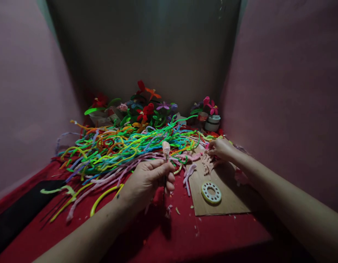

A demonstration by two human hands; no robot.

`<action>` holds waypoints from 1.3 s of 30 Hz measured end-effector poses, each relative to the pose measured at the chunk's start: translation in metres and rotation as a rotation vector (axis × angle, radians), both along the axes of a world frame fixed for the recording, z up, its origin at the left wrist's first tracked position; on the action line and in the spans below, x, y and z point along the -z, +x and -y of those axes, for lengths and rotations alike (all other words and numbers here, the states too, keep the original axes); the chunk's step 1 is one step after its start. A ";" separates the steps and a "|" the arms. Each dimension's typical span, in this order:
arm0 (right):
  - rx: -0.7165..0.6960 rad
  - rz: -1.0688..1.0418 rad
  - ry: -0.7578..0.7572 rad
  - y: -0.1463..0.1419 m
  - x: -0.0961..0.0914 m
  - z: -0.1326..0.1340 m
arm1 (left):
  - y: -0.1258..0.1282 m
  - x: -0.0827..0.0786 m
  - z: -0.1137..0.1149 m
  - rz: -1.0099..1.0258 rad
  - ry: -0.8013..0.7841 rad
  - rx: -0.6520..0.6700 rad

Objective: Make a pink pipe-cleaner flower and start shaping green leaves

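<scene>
setting: a corner is seen from the head view, closed in by pink walls (281, 91) and a dark back panel (147, 44), with a bench (212, 233) covered in red cloth.
left hand: the left hand (149, 180) is closed in a fist around a thin dark stem, which is held upright over the bench near the middle.
pink bud: a pink bud (166, 148) of fuzzy wire is carried on top of that stem, just above the fist.
right hand: the right hand (221, 149) is stretched forward on the right, palm down, fingers curled; whether anything is gripped cannot be told.
pink pieces: pale pink pieces (206, 162) are laid just below the right hand, on the far end of a cardboard sheet (231, 199).
ring: a white ring (211, 192) with holes is laid flat on the cardboard, nearer the camera.
pile: a heap of many-coloured pipe cleaners (125, 146) is spread across the bench behind the left hand.
back row: finished flowers (145, 109) and a small jar (212, 123) are set against the panel.
left edge: a black mat (18, 215) is laid on the cloth.
</scene>
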State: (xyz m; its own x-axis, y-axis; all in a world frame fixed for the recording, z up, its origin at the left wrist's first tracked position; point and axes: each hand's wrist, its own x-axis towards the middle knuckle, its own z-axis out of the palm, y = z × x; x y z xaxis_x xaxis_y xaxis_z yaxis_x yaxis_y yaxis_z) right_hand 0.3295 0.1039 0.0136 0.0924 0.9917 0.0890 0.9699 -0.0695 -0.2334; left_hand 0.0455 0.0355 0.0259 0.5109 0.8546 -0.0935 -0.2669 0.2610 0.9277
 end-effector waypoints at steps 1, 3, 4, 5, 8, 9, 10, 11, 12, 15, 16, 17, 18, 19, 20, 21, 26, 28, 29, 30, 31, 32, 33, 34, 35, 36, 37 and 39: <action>0.006 -0.022 0.002 0.001 -0.003 0.001 | 0.000 0.000 0.000 0.002 -0.006 -0.001; 0.019 -0.075 0.010 0.004 -0.012 0.004 | 0.000 0.000 -0.001 0.022 -0.033 -0.004; 0.023 -0.103 0.014 0.007 -0.017 0.007 | 0.000 0.000 -0.002 0.039 -0.056 -0.007; 0.023 -0.128 0.017 0.009 -0.024 0.010 | 0.000 0.000 -0.002 0.057 -0.084 -0.007; -0.020 -0.312 -0.002 0.014 -0.042 0.024 | -0.001 0.001 -0.003 0.096 -0.179 -0.005; -0.057 -0.467 -0.012 0.013 -0.048 0.030 | -0.001 0.001 -0.002 0.100 -0.192 -0.003; -0.099 -0.629 -0.017 0.011 -0.052 0.036 | 0.000 0.001 -0.002 0.102 -0.189 0.001; -0.142 -0.776 -0.017 0.008 -0.056 0.043 | 0.000 0.002 -0.001 0.101 -0.174 0.008; -0.176 -0.891 -0.015 0.004 -0.058 0.049 | 0.001 0.002 0.000 0.098 -0.154 0.015; -0.268 -1.074 -0.030 -0.016 -0.059 0.068 | 0.004 0.002 0.003 0.086 -0.127 0.047; -0.303 -1.120 -0.036 -0.023 -0.057 0.074 | 0.005 0.002 0.004 0.083 -0.128 0.067; -0.332 -1.160 -0.040 -0.030 -0.055 0.078 | 0.005 0.002 0.005 0.084 -0.132 0.097; -0.371 -1.202 -0.036 -0.038 -0.051 0.082 | 0.006 0.003 0.006 0.089 -0.136 0.139; -0.407 -1.235 -0.022 -0.045 -0.047 0.086 | 0.006 0.005 0.006 0.096 -0.142 0.185; -0.448 -1.261 0.015 -0.051 -0.042 0.088 | 0.006 0.006 0.007 0.105 -0.150 0.231; -0.486 -1.281 0.059 -0.057 -0.038 0.091 | 0.006 0.008 0.007 0.113 -0.161 0.273; -0.534 -1.263 0.336 -0.076 -0.024 0.101 | 0.005 0.013 0.007 0.123 -0.196 0.396; -0.526 -1.251 0.386 -0.079 -0.022 0.105 | 0.005 0.012 0.008 0.096 -0.178 0.388; -0.524 -1.254 0.396 -0.079 -0.021 0.107 | 0.005 0.011 0.008 0.077 -0.166 0.373; -0.523 -1.256 0.400 -0.079 -0.020 0.109 | 0.005 0.011 0.008 0.057 -0.156 0.357; -0.524 -1.251 0.401 -0.079 -0.018 0.111 | 0.005 0.010 0.008 0.042 -0.147 0.338; -0.523 -1.241 0.399 -0.079 -0.015 0.112 | 0.006 0.010 0.008 0.035 -0.139 0.311; -0.520 -1.225 0.398 -0.079 -0.012 0.114 | 0.006 0.010 0.008 0.031 -0.132 0.283; -0.518 -1.206 0.396 -0.078 -0.008 0.117 | 0.006 0.010 0.009 0.026 -0.128 0.260; -0.509 -1.181 0.404 -0.078 -0.005 0.119 | 0.007 0.010 0.009 0.017 -0.122 0.241; -0.494 -1.143 0.418 -0.077 -0.001 0.122 | 0.007 0.009 0.010 -0.001 -0.114 0.229; -0.470 -1.089 0.429 -0.075 0.002 0.126 | 0.008 0.009 0.010 -0.027 -0.106 0.223; -0.423 -0.955 0.449 -0.070 0.005 0.134 | 0.008 0.007 0.012 -0.090 -0.087 0.212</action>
